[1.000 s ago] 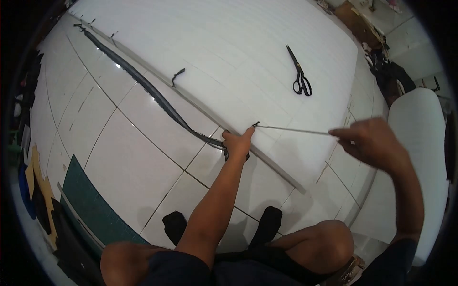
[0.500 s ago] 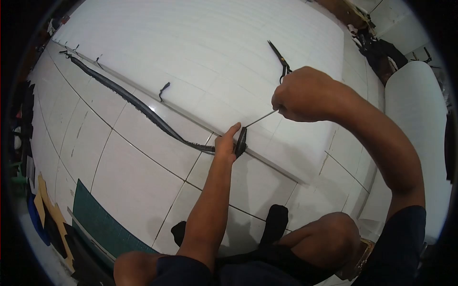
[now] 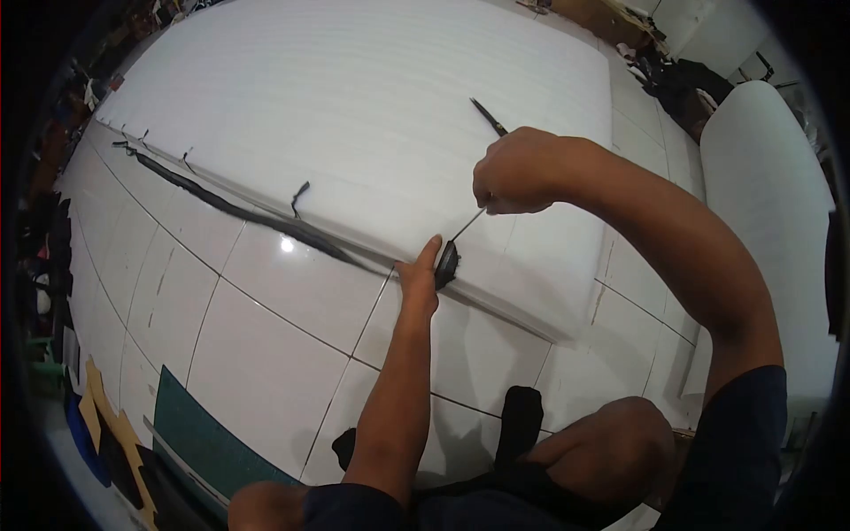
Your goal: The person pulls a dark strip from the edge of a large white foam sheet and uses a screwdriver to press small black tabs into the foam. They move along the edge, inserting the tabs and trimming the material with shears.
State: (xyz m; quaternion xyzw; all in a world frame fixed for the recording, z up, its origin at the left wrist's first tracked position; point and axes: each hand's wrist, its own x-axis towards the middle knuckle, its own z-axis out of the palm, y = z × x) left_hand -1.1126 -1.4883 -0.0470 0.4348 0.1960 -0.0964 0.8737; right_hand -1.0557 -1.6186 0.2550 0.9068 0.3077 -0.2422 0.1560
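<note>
My left hand [image 3: 418, 276] is closed around a long black fabric strip [image 3: 252, 215] at the near edge of a white slab [image 3: 390, 106], thumb pointing up. A short bunched end [image 3: 448, 264] of the strip sticks out on the right of this hand. Above the slab, my right hand [image 3: 521, 170] is a fist around a thin grey rod or cord [image 3: 468, 225], which slants down to the strip's end. I cannot tell which of the two it is. Behind the fist lie black scissors [image 3: 488, 116], their handles hidden. The strip's far part trails left along the tiled floor.
Short black ties [image 3: 301, 198] stick up along the slab's near edge. At lower left are a green cutting mat [image 3: 204, 438] and tan and black sheets [image 3: 106, 434]. A white roll [image 3: 761, 230] stands at the right. Dark cloth [image 3: 686, 86] is heaped behind it.
My right hand has come nearer to my left, so less of the thin grey piece shows and the scissors' handles are covered. The trailing strip lies straighter and shifts slightly. The view has tilted.
</note>
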